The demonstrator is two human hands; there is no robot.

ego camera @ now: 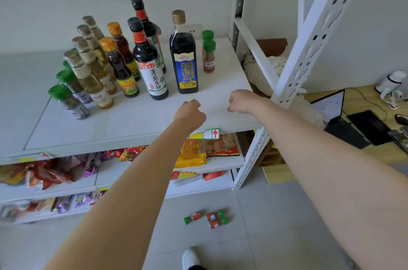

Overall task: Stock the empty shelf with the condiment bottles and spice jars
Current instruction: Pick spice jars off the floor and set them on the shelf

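Observation:
The white top shelf (123, 124) carries rows of condiments. A dark bottle with a blue label (183, 58) and a soy bottle with a white label (148, 62) stand at the front. Two green-capped red spice jars (208, 58) stand to their right. Amber and pale bottles (95, 66) and grey spice jars (68, 102) fill the left. My left hand (191, 113) and my right hand (241, 102) hover over the shelf's front edge with fingers curled, holding nothing. Three orange spice jars (209, 219) lie on the floor below.
A white slotted upright (304, 53) rises at the shelf's right corner. Lower shelves hold snack packets (198, 150). A wooden desk with a laptop (337, 115) stands at the right. My white shoe (190, 258) is on the grey tiled floor.

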